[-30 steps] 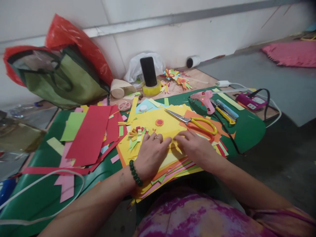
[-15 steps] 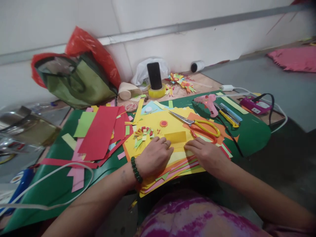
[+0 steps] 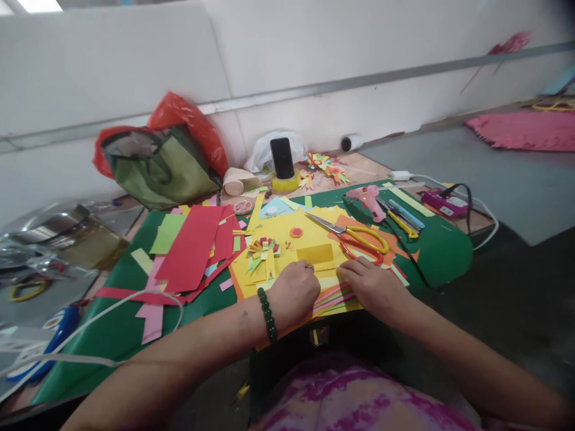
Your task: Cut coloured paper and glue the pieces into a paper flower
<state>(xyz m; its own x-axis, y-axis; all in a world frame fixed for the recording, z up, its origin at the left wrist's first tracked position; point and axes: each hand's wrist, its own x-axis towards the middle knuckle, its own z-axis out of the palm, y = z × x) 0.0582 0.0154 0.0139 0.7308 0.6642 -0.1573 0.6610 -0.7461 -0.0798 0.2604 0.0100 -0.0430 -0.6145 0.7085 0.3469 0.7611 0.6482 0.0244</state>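
Note:
Between my two hands is a folded piece of yellow paper [image 3: 315, 254], its upper flap standing up. My left hand [image 3: 296, 291], with a green bead bracelet [image 3: 268, 315] at the wrist, is curled closed at the paper's left end. At the right end, the fingers of my right hand [image 3: 371, 280] pinch its lower edge. Beneath lies a stack of yellow sheets [image 3: 269, 224] with coloured layers. Just beyond my right hand rest scissors [image 3: 345, 230] with yellow and orange handles. A fringed paper flower [image 3: 264, 250] and a small red-orange paper disc [image 3: 296, 232] lie on the stack.
Red paper sheets [image 3: 191, 248] and scraps cover the left of the green mat [image 3: 112, 335]. On the right lie a pink glue gun [image 3: 366, 200], cutters [image 3: 401, 220] and a purple power strip [image 3: 444, 203]. A phone [image 3: 282, 158] stands behind; a white cable [image 3: 90, 326] crosses the left.
The view has shifted, so the table sits a little differently in the picture. Both hands stay at the folded yellow paper; the left is curled slightly tighter.

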